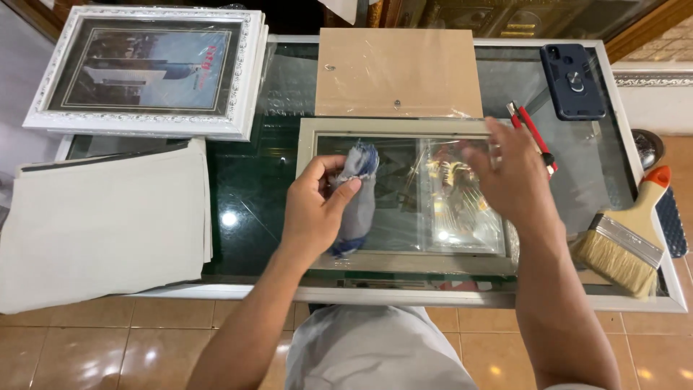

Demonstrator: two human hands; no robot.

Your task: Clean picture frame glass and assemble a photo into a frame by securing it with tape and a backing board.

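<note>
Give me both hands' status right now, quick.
Left hand: closed on a grey-blue cloth.
Right hand: open, fingers spread over the picture frame, holding nothing.

head-worn camera, looking steeply down, close over glass table (253,180)

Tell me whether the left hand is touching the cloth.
Touching. The head view shows the left hand gripping the grey-and-blue cloth, thumb and fingers wrapped around it, over the picture frame's glass.

Framed picture w/ white ornate frame (148,71) laid at far-left of glass worktop (249,195); grey sheets (101,227) stacked below. Brown backing board (397,72), red cutter (533,133), blue phone (574,81), paintbrush (626,242) noted at rear/right.
</note>
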